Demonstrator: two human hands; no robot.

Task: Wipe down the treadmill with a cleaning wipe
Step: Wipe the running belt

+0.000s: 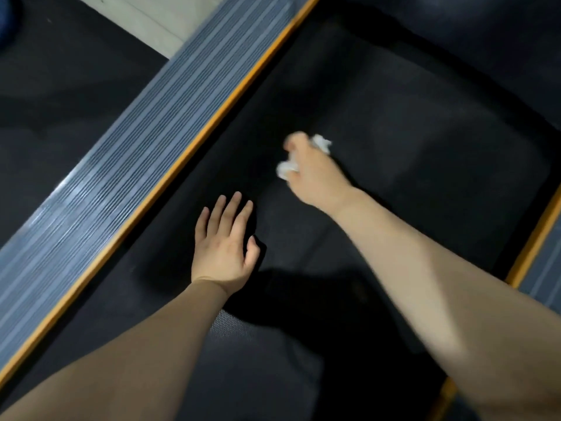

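Observation:
The treadmill's black running belt (pixel 409 153) fills the middle of the view, running diagonally. My right hand (pixel 312 174) grips a crumpled white wipe (pixel 285 169) and holds it down on the belt near the centre; the hand is blurred. White bits of the wipe stick out above and left of the fingers. My left hand (pixel 223 246) rests flat on the belt, fingers straight and spread, nearer to me and left of the right hand.
A grey ribbed side rail (pixel 127 153) with an orange edge strip (pixel 194 147) borders the belt on the left. A second orange-edged rail (pixel 537 253) shows at the right. Dark floor matting (pixel 60 86) and a pale floor patch (pixel 151 16) lie beyond.

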